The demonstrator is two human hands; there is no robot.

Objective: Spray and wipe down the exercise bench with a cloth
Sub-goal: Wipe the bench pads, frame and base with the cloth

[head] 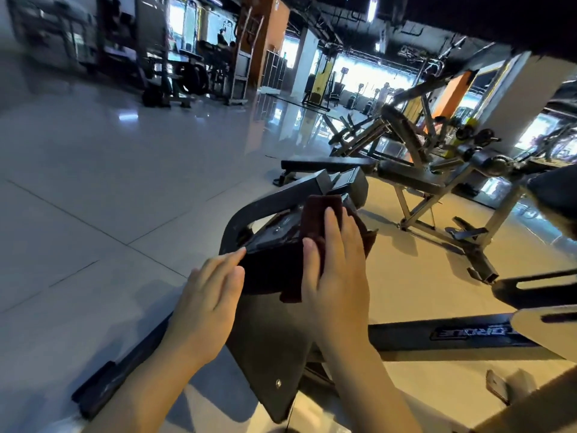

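Observation:
A dark maroon cloth [318, 214] lies over the black exercise bench [268, 348] in the middle of the head view. My right hand [337, 270] presses flat on the cloth, fingers stretched forward and together. My left hand [209, 298] rests with fingers apart on the left side of the bench's black pad, fingertips touching its edge. No spray bottle shows.
A black frame bar [452, 334] with lettering runs right from the bench. A flat bench [327, 165] and a grey steel machine [452, 195] stand beyond. Shiny tiled floor [109, 182] stretches to the left. Racks and machines line the far wall.

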